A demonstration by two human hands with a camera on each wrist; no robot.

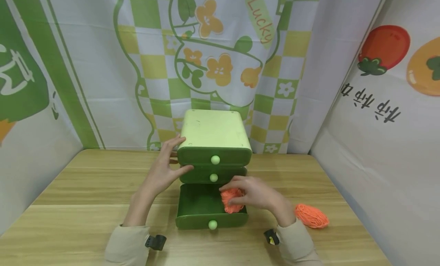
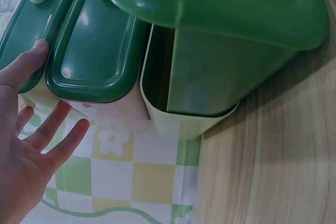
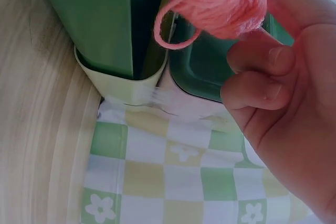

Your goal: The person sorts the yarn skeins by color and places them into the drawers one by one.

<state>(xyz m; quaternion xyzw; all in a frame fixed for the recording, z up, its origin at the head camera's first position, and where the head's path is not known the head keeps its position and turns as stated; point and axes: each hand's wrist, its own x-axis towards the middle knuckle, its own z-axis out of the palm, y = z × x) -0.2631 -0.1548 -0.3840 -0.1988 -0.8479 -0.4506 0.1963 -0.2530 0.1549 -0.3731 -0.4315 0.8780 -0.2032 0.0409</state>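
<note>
Person, two arms: beige long sleeves (image 1: 128, 243), ribbed cuffs; bare left hand (image 1: 164, 170), right hand (image 1: 256, 193); small black camera clip (image 1: 155, 242) strapped at each wrist.

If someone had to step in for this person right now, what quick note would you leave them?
Left hand: open, fingers straight, steadying the left side of the green drawer cabinet on the wooden table.
Right hand: holds an orange ball of yarn over the pulled-out bottom drawer.
The two upper drawers are closed. A second orange ball of yarn lies on the table, to the right of the cabinet.
Done: bottom drawer is open, first ball is at the drawer.
Left, probably: release that ball inside, perhaps add the second one, then push the drawer shut.
</note>
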